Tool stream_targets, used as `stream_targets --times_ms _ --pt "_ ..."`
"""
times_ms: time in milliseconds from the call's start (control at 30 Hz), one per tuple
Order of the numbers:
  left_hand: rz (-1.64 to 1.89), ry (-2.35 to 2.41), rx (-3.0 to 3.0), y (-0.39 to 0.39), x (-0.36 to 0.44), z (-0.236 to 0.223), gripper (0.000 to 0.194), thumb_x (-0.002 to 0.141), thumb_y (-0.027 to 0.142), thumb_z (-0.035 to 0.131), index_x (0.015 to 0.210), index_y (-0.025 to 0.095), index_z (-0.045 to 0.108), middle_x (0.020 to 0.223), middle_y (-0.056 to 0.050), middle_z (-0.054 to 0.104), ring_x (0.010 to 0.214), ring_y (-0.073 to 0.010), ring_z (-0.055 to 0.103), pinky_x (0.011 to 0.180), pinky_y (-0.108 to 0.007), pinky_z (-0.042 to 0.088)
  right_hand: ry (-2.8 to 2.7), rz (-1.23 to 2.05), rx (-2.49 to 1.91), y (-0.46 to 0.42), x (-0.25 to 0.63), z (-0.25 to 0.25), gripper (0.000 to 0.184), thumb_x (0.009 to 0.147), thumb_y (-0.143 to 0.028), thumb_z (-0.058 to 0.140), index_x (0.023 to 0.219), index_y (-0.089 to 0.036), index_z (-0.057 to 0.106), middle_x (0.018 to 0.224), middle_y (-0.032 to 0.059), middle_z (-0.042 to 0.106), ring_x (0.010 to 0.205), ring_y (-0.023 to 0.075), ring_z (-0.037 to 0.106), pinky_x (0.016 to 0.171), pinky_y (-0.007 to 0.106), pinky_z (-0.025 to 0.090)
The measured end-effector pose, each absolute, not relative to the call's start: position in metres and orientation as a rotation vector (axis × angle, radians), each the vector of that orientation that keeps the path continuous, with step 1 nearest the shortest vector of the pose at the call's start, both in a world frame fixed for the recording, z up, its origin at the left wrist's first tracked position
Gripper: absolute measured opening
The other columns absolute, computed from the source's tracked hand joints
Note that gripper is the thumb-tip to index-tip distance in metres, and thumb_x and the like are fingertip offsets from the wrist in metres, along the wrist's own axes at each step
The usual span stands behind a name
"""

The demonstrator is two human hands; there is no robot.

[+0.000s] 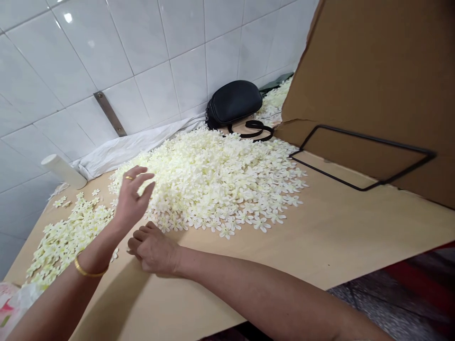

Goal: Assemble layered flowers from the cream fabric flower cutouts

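Much seems left, a broad mound of loose cream-white artificial flowers (206,175), a smaller matching patch (71,232) perhaps done, left hand (134,201) loosely open, right hand (156,251) curled closed, any contents hidden.

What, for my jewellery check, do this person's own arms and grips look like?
Both forearms are sleeveless. The left grip, ungloved, wears a golden ring; a golden bangle circles that forearm. The right grip shows no glove or jewellery.
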State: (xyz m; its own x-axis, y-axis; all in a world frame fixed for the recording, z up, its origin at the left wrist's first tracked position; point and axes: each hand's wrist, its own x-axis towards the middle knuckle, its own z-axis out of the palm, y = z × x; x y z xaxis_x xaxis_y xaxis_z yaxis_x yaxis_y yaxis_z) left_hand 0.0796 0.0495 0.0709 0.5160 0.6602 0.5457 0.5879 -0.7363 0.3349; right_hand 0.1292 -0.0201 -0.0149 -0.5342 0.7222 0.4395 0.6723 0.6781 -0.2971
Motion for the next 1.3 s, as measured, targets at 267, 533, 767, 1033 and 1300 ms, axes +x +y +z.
stream_targets --times_ms 267,533,767,1033,1300 --pt "0.909 1.27 1.832 0.005 0.011 0.045 0.024 0.079 0.04 0.054 0.08 0.019 0.068 0.085 -0.004 0.065 0.081 -0.0176 0.057 0.077 -0.03 0.045 -2.079 0.183 -1.12 -0.019 0.14 -0.009 0.024 0.09 -0.024 0.039 0.075 -0.014 0.054 0.074 0.0053 0.062 0.07 0.0152 0.052 0.069 0.03 0.029" --pt "0.998 1.067 1.327 -0.005 0.009 0.017 0.025 0.067 0.037 0.069 0.083 0.018 0.067 0.08 -0.002 0.065 0.073 -0.0122 0.057 0.073 -0.026 0.046 -1.63 0.581 -1.058 -0.015 0.147 -0.015 0.034 0.089 -0.031 0.037 0.057 -0.02 0.036 0.053 -0.0047 0.037 0.051 0.0089 0.036 0.054 0.023 0.028" --pt "0.935 0.921 1.156 -0.003 0.003 0.003 0.02 0.063 0.029 0.073 0.074 0.016 0.062 0.064 0.002 0.058 0.061 -0.0088 0.053 0.065 -0.025 0.044 -1.546 0.816 -1.114 -0.016 0.147 -0.016 0.036 0.085 -0.04 0.044 0.056 -0.019 0.039 0.052 -0.0052 0.035 0.051 0.0085 0.034 0.051 0.023 0.029" --pt "0.965 0.995 1.144 -0.004 0.0 0.002 0.021 0.061 0.03 0.074 0.064 0.016 0.058 0.059 0.001 0.056 0.06 -0.0101 0.052 0.062 -0.026 0.042 -1.427 1.053 -1.059 -0.018 0.145 -0.016 0.025 0.079 -0.042 0.054 0.073 -0.018 0.055 0.066 -0.0014 0.052 0.063 0.011 0.045 0.06 0.024 0.038" --pt "0.944 0.865 0.914 -0.005 0.001 -0.01 0.018 0.063 0.026 0.073 0.073 0.016 0.062 0.059 0.002 0.057 0.056 -0.0069 0.051 0.063 -0.025 0.041 -1.367 1.114 -1.073 -0.016 0.145 -0.023 0.023 0.074 -0.038 0.06 0.067 -0.018 0.052 0.059 -0.0038 0.05 0.056 0.0091 0.044 0.055 0.023 0.036"
